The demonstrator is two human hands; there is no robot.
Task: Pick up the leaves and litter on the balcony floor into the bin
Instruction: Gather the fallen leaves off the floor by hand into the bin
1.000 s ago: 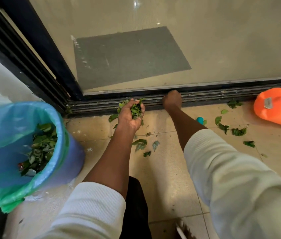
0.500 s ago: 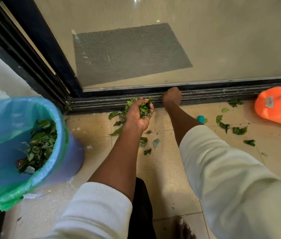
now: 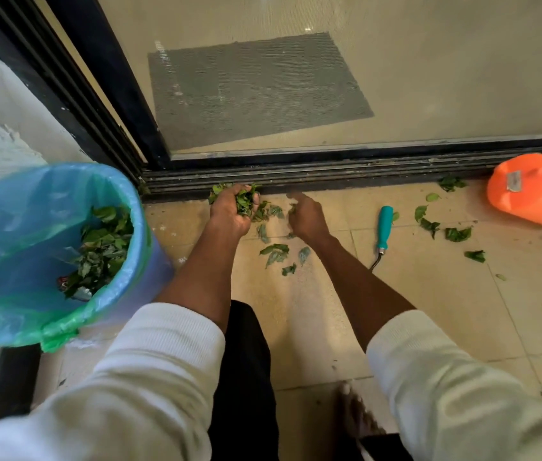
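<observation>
Green leaves [image 3: 274, 252] lie scattered over the beige tiled balcony floor [image 3: 313, 327], a small cluster between the person's forearms and more [image 3: 457, 233] off to the right. The left hand [image 3: 229, 211] is curled around a thick bunch of torn green leaves [image 3: 244, 201], holding it just above the floor against the dark metal sliding-door track [image 3: 346, 176]. The right hand [image 3: 308, 217] sits just beside it, knuckles up and fingers bent downward over a few leaves on the tile; it is blurred, so I cannot tell whether it pinches anything. The two hands are near each other but not touching.

To the left stands the round bin lined with a blue-green plastic bag [image 3: 130, 207], already holding a heap of leaves and a bit of litter. A tool with a teal plastic handle [image 3: 384, 226] lies on the floor to the right of the right hand, and an orange plastic container [image 3: 535, 191] rests by the track further right. Behind the glass door a grey rectangular mat [image 3: 253, 91] lies on the inside floor. Both arms wear white ribbed sleeves [image 3: 150, 371], pushed up.
</observation>
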